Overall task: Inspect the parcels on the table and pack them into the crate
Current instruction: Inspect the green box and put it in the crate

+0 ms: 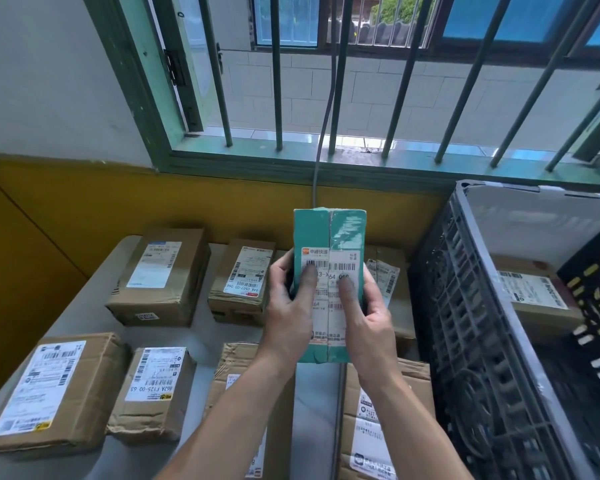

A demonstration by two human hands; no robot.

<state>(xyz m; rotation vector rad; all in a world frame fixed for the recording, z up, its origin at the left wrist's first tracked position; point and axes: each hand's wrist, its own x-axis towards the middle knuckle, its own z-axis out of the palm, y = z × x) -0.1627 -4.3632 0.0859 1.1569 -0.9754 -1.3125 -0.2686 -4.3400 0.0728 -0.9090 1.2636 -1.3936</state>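
Observation:
A teal parcel (pixel 333 233) with a white shipping label is held up in the air above the table (pixel 201 337), label facing me. My left hand (pixel 291 306) grips its left edge, thumb lying on the label. My right hand (pixel 368 313) grips the right edge, thumb also on the label. Several brown cardboard parcels lie on the table below: one at far left back (pixel 163 271), one beside it (pixel 243 278), one at near left (pixel 49 393), another (pixel 153 393) right of it. The black plastic crate (pixel 471 323) stands at the right, with a brown parcel (pixel 534 296) inside.
A yellow wall band and a barred green window run behind the table. A grey cable (pixel 321 147) hangs down from the window to behind the teal parcel. Two more brown parcels (pixel 381 410) lie under my forearms. The crate also holds a black item with yellow marks (pixel 596 299).

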